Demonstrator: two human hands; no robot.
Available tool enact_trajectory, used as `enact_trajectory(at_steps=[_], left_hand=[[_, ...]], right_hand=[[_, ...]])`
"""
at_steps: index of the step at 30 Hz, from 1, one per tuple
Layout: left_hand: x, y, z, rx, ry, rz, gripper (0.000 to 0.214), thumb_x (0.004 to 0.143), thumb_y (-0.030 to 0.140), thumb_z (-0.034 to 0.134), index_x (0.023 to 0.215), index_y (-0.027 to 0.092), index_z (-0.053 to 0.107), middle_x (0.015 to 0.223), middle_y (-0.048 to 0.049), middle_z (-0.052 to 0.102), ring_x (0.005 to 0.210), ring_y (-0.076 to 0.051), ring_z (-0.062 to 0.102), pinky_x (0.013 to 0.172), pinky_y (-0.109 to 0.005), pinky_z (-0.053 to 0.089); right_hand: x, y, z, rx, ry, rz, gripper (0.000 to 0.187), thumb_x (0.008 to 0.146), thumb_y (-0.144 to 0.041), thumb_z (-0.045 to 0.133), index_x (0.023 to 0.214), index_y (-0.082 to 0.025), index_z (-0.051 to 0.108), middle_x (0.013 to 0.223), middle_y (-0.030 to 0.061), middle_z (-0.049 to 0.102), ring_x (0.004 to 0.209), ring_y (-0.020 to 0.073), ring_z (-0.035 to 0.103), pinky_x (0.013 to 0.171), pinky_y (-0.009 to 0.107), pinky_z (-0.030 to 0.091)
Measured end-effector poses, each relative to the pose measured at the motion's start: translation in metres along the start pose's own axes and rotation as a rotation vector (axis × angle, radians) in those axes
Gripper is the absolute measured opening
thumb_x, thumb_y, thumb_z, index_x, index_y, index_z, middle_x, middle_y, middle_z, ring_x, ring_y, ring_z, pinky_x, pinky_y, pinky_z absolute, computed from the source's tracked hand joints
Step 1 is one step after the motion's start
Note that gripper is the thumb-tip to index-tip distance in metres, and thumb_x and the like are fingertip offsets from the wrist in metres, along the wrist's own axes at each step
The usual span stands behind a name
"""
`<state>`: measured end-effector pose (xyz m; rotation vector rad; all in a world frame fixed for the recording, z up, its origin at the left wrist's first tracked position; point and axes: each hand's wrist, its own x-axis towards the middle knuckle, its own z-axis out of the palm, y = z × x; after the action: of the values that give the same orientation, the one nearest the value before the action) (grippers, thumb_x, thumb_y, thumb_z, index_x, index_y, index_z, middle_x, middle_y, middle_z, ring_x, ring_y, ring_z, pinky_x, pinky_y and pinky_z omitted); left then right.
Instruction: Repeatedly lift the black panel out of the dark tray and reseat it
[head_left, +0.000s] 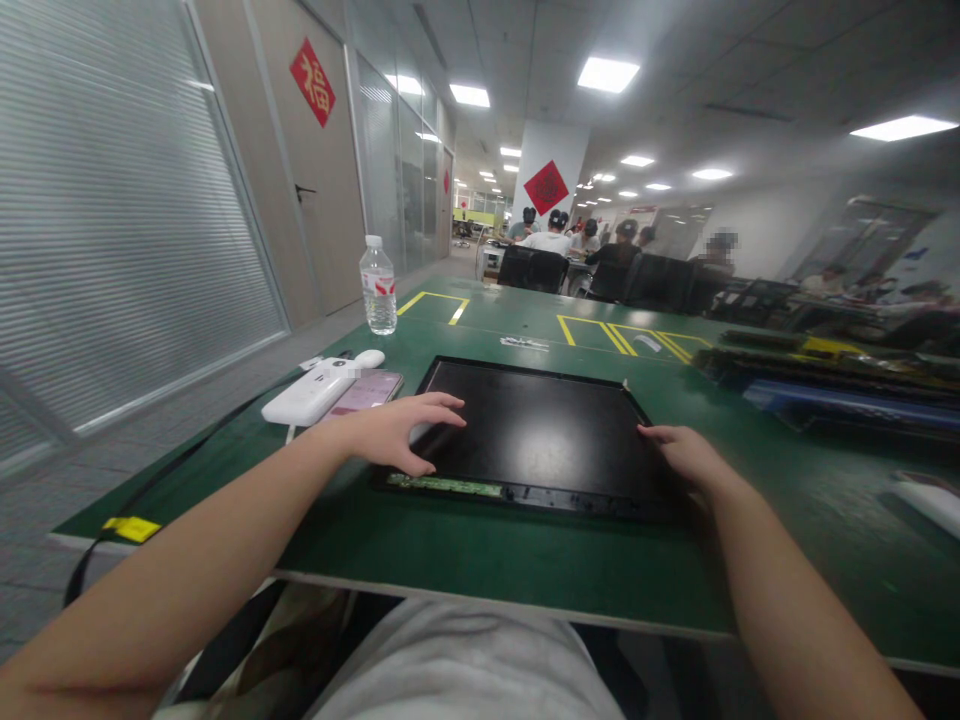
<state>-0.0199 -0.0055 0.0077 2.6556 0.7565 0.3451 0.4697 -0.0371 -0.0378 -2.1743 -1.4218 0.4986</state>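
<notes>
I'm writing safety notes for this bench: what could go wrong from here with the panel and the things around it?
The green board lies bare along the near edge of the panel; the left hand, its thumb close by, might bump it. The phone lies near that hand and could get knocked if the panel shifts. The bottle stands near the table's left edge, so a jolt might tip it off.
</notes>
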Motion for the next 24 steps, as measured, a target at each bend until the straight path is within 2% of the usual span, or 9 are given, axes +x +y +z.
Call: enact_trajectory(at_steps=[4,6,8,11,13,15,19,24], left_hand=[[-0.001,-0.002,0.001,-0.001,0.008,-0.009,0.064,0.070,0.026,0.077,0.132,0.025,0.059,0.154,-0.0101,0.042,0.139,-0.029,0.043,0.115,-0.040,0.033],[-0.002,-0.004,0.001,0.003,0.012,-0.034,0.065,0.071,0.033,0.077,0.133,0.025,0.058,0.155,-0.0105,0.040,0.139,-0.029,0.042,0.115,-0.040,0.033],[-0.001,-0.007,0.002,0.021,0.031,-0.096,0.067,0.073,0.044,0.076,0.135,0.025,0.057,0.155,-0.0115,0.040,0.139,-0.031,0.042,0.114,-0.041,0.034],[0.003,-0.012,0.004,0.091,0.107,-0.227,0.061,0.084,0.052,0.061,0.135,0.020,0.057,0.149,-0.0155,0.047,0.135,-0.032,0.047,0.111,-0.042,0.037],[0.007,-0.015,0.006,0.153,0.154,-0.294,0.053,0.091,0.045,0.050,0.134,0.016,0.057,0.142,-0.0174,0.055,0.130,-0.031,0.051,0.110,-0.043,0.038],[0.010,-0.018,0.008,0.213,0.163,-0.348,0.049,0.093,0.036,0.044,0.135,0.013,0.057,0.137,-0.0186,0.059,0.128,-0.031,0.053,0.109,-0.045,0.039],[0.012,-0.021,0.012,0.261,0.131,-0.423,0.051,0.091,0.023,0.039,0.138,0.011,0.054,0.140,-0.0173,0.058,0.129,-0.030,0.054,0.110,-0.042,0.039],[0.013,-0.023,0.014,0.247,0.150,-0.475,0.054,0.087,0.013,0.039,0.137,0.016,0.058,0.138,-0.0112,0.062,0.125,-0.025,0.058,0.107,-0.034,0.042]], right_hand=[[-0.001,-0.002,-0.001,-0.032,0.003,-0.003,0.045,0.074,-0.012,0.064,0.117,-0.020,0.075,0.105,0.0101,0.075,0.090,0.0229,0.068,0.080,0.027,0.048],[0.000,-0.001,-0.001,-0.024,-0.012,-0.005,0.047,0.073,-0.012,0.064,0.119,-0.020,0.074,0.104,0.0103,0.075,0.086,0.0221,0.068,0.077,0.027,0.048],[0.001,0.001,0.000,-0.001,-0.024,-0.005,0.050,0.072,-0.012,0.065,0.121,-0.020,0.073,0.099,0.0099,0.076,0.081,0.0210,0.068,0.074,0.026,0.048],[0.004,0.007,0.002,0.031,-0.019,-0.019,0.054,0.071,-0.011,0.065,0.123,-0.019,0.071,0.092,0.0087,0.075,0.080,0.0202,0.067,0.072,0.026,0.048],[0.006,0.011,0.004,0.047,-0.020,-0.028,0.055,0.070,-0.010,0.065,0.124,-0.020,0.070,0.091,0.0079,0.075,0.081,0.0205,0.067,0.072,0.026,0.049],[0.009,0.014,0.005,0.065,-0.019,-0.034,0.057,0.069,-0.011,0.065,0.125,-0.021,0.070,0.091,0.0072,0.075,0.083,0.0216,0.068,0.073,0.027,0.049],[0.012,0.018,0.007,0.076,0.002,-0.046,0.057,0.069,-0.013,0.067,0.125,-0.021,0.069,0.094,0.0074,0.075,0.087,0.0241,0.068,0.074,0.029,0.051],[0.014,0.017,0.005,0.042,-0.014,-0.024,0.053,0.068,-0.009,0.062,0.119,-0.020,0.073,0.099,0.0096,0.075,0.092,0.0241,0.069,0.078,0.029,0.052]])
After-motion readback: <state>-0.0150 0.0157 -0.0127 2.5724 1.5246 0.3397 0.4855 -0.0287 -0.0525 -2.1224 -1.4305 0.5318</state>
